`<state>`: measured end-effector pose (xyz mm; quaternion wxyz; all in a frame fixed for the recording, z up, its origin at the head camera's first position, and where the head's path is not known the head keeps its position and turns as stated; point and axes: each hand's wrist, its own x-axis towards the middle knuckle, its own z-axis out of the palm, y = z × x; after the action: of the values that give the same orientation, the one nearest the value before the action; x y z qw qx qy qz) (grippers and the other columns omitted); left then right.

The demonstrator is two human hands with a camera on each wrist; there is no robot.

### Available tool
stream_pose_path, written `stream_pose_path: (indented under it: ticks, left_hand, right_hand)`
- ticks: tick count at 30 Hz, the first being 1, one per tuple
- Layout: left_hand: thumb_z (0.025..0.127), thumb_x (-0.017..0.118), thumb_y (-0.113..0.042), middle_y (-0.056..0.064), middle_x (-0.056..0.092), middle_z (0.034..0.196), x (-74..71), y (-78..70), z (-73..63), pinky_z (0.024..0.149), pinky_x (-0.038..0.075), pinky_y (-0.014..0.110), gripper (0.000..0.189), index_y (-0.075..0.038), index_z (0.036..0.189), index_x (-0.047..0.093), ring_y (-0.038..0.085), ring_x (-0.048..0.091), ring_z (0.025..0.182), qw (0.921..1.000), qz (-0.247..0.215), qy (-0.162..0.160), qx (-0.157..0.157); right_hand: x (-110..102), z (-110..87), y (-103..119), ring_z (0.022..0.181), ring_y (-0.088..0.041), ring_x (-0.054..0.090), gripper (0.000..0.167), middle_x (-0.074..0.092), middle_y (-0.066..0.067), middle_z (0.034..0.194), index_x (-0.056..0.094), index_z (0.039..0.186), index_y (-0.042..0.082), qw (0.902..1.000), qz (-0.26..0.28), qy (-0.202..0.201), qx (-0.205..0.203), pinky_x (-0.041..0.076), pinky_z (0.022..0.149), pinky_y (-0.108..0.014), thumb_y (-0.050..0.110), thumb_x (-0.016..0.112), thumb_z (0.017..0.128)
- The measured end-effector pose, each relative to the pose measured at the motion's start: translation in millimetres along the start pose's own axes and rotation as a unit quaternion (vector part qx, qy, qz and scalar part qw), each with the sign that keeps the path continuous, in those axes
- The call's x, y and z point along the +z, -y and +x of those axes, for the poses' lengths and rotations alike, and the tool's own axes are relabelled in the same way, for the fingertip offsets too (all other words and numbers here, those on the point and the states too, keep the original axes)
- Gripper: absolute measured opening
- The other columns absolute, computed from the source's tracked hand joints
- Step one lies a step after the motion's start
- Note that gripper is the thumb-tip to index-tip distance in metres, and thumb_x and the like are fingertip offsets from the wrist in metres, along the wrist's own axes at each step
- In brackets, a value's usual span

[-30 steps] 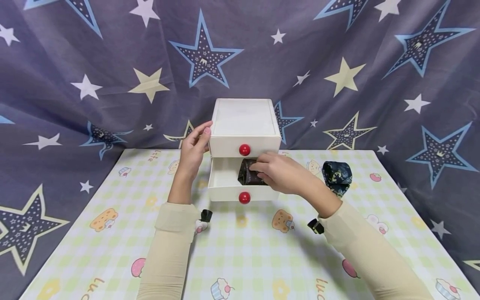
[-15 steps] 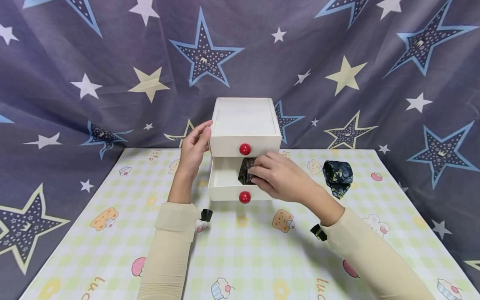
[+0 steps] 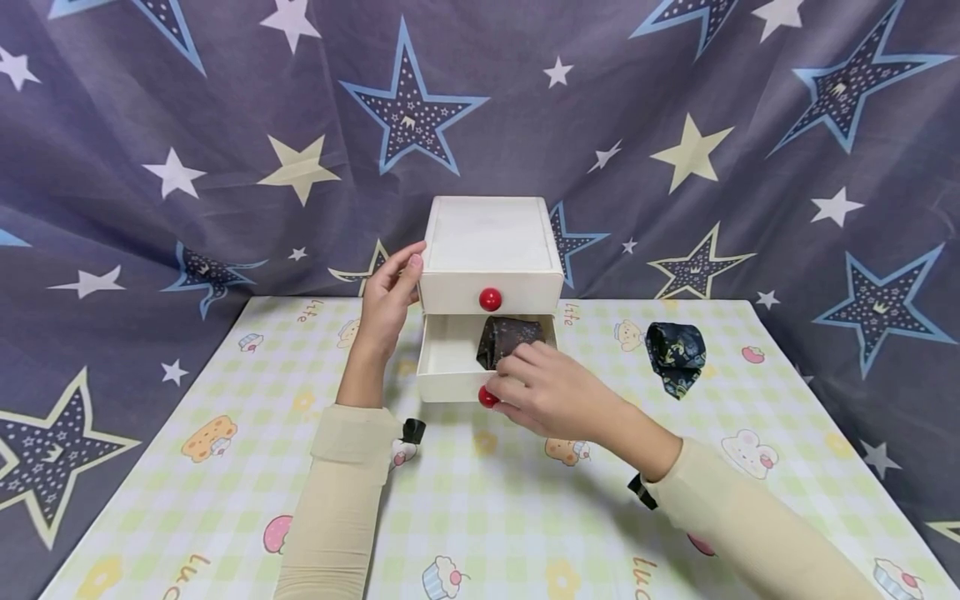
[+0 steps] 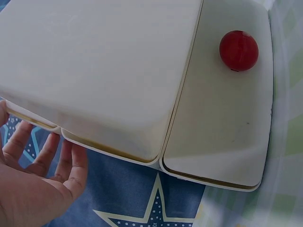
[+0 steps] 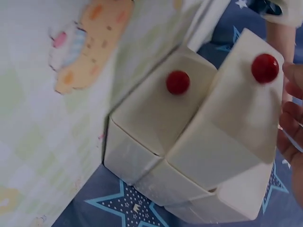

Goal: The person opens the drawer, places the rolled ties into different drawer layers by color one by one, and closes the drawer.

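Note:
In the head view a white drawer cabinet (image 3: 486, 233) stands at the table's back, its lower visible drawer (image 3: 450, 385) pulled out. A dark brown rolled necktie (image 3: 513, 337) lies inside that drawer on the right. My left hand (image 3: 386, 300) rests against the cabinet's left side; its fingers (image 4: 49, 158) are extended along that side in the left wrist view. The right hand (image 3: 551, 392) is in front of the drawer with loosely bent fingers, their tips overlapping the red knob (image 3: 487, 397). From the right wrist, the fingers (image 5: 291, 118) appear beside the drawer's red knob (image 5: 265, 68), whose face shows uncovered.
A dark blue patterned necktie (image 3: 677, 354), rolled up, lies on the table right of the cabinet. Beneath the pulled-out drawer is a closed bottom drawer (image 5: 156, 106) with its own red knob. A star-printed curtain (image 3: 480, 108) hangs behind the table.
My right hand has drawn back from the necktie in the drawer and moved down to the drawer's red knob. More of that necktie shows. The left hand stays put.

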<state>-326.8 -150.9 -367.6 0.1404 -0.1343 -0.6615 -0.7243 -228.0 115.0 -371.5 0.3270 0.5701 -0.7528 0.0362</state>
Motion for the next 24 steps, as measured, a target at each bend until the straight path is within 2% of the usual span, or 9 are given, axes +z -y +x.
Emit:
stream_pose_path:
  ticks: [2, 5, 8, 10, 24]
  left_hand:
    - [0.104, 0.061, -0.036, 0.008, 0.059, 0.135, -0.1, 0.1, 0.0, 0.088, 0.051, 0.037, 0.047, -0.011, 0.144, 0.060, 0.015, 0.058, 0.104, 1.0000, 0.001, 0.000, 0.000]
    - [0.104, 0.061, -0.036, 0.008, 0.058, 0.136, -0.2, 0.0, -0.2, 0.089, 0.051, 0.039, 0.047, -0.011, 0.144, 0.060, 0.015, 0.058, 0.105, 1.0000, 0.000, 0.001, -0.001]
    - [0.104, 0.061, -0.037, 0.007, 0.058, 0.136, -0.4, -0.1, -0.3, 0.090, 0.050, 0.040, 0.048, -0.011, 0.144, 0.060, 0.015, 0.058, 0.106, 1.0000, -0.002, 0.001, -0.004]
    - [0.104, 0.062, -0.038, 0.007, 0.058, 0.136, -0.7, 0.0, -0.4, 0.090, 0.050, 0.040, 0.048, -0.011, 0.144, 0.060, 0.015, 0.059, 0.106, 1.0000, -0.003, 0.000, -0.005]
    - [0.104, 0.061, -0.038, 0.008, 0.058, 0.136, -0.8, 0.7, 0.1, 0.089, 0.052, 0.037, 0.048, -0.011, 0.144, 0.060, 0.015, 0.058, 0.104, 1.0000, 0.001, 0.002, 0.000]
  right_hand:
    - [3, -1.3, 4, 0.091, -0.022, 0.059, 0.020, 0.068, -0.002, 0.102, 0.073, 0.107, 0.012, 0.9991, -0.036, -0.010, -0.019, 0.049, 0.078, -0.034, 0.024, 0.078, 0.092]
    - [6, -2.8, 10, 0.092, -0.022, 0.059, 0.014, 0.068, -0.003, 0.103, 0.073, 0.107, 0.011, 0.9956, -0.081, -0.012, -0.045, 0.049, 0.082, -0.035, 0.020, 0.065, 0.101]
    - [8, -4.1, 16, 0.095, -0.022, 0.061, 0.025, 0.068, -0.004, 0.105, 0.073, 0.109, 0.010, 0.9923, -0.108, -0.003, -0.061, 0.050, 0.086, -0.036, 0.014, 0.048, 0.108]
    - [11, -4.7, 19, 0.098, -0.022, 0.061, 0.031, 0.068, -0.005, 0.107, 0.073, 0.110, 0.009, 0.9912, -0.114, 0.003, -0.066, 0.050, 0.087, -0.036, 0.009, 0.042, 0.109]
    - [21, -5.0, 24, 0.099, -0.022, 0.060, 0.030, 0.065, -0.006, 0.108, 0.071, 0.111, 0.007, 0.9854, -0.153, 0.004, -0.075, 0.049, 0.083, -0.033, 0.004, 0.041, 0.108]
